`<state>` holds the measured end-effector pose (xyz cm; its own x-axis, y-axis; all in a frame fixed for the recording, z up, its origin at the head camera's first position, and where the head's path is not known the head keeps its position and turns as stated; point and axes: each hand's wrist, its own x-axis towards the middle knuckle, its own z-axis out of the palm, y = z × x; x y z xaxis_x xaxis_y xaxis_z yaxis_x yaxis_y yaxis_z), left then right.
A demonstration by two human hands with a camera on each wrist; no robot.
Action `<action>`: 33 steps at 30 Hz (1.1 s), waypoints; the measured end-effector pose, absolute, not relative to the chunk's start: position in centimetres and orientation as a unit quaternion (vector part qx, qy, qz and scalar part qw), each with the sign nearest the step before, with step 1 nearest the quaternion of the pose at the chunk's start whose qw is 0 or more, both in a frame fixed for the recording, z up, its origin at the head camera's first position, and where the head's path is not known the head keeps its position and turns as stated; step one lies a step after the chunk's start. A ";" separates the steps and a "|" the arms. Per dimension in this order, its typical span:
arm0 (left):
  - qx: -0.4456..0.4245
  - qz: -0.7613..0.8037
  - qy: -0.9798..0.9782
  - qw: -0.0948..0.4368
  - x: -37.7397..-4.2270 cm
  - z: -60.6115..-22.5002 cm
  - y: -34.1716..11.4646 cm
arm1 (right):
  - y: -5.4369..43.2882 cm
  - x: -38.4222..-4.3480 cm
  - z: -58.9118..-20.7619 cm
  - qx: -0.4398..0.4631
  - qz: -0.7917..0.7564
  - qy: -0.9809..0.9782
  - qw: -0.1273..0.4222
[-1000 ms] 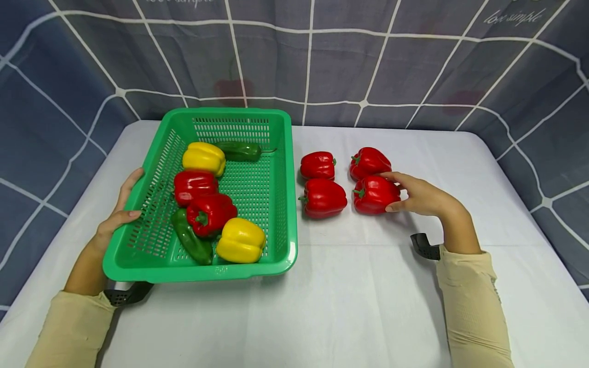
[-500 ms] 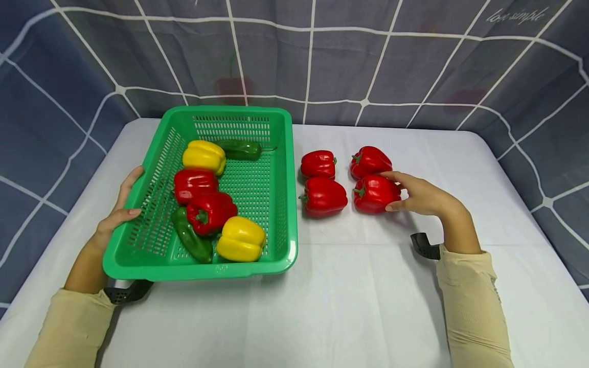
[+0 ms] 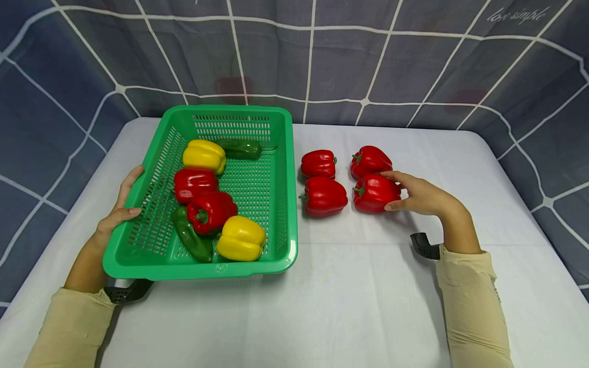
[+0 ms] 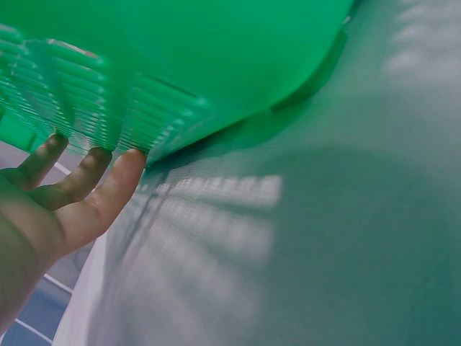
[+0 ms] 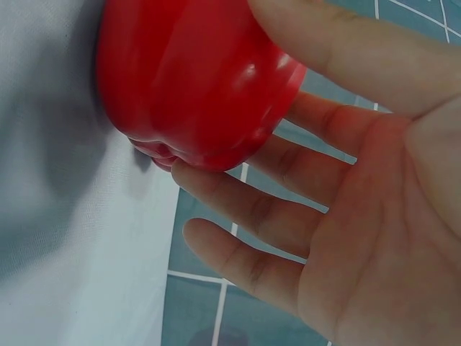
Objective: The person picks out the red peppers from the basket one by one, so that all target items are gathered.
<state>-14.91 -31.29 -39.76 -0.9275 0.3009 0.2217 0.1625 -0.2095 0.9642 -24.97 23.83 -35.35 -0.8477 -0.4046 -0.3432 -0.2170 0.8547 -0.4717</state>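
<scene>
My left hand [image 3: 113, 214] holds the left side of a green plastic basket [image 3: 295, 204], its thumb over the rim. In the left wrist view, the fingertips [image 4: 132, 158] press against the slotted wall from outside. Inside lie two yellow bell peppers [image 3: 241, 239], two red bell peppers [image 3: 211, 212] and two long green peppers [image 3: 192, 237]. On the table to the right, my right hand [image 3: 421, 197] has thumb and fingers around a red bell pepper [image 3: 375, 194], nearest me in its column. The right wrist view shows this pepper [image 5: 194, 79] between thumb and fingers, low over the cloth.
More red bell peppers sit close by: one [image 3: 370, 161] just behind the held one, two others [image 3: 324, 197] between it and the basket. A white cloth [image 3: 340, 301] covers the table. Dark checked fabric [image 3: 276, 61] rises along the back and sides.
Both hands keep their places on the basket and the red bell pepper. The whole view has shifted very slightly upward.
</scene>
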 end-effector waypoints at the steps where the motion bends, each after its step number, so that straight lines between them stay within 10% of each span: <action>1: 0.183 0.755 0.627 0.046 -14.9 -39.8 -31.3 | 23.8 -25.0 -35.4 -0.167 -0.213 0.937 0.220; 33: 0.175 0.753 0.632 0.057 -14.8 -39.6 -31.3 | 24.1 -24.9 -35.0 -0.166 -0.219 0.935 0.223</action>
<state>-14.81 -31.34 -39.58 -0.9323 0.3073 0.1909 0.1351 -0.1939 0.9717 -24.91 24.14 -35.04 -0.8455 -0.4073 -0.3452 -0.2120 0.8494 -0.4832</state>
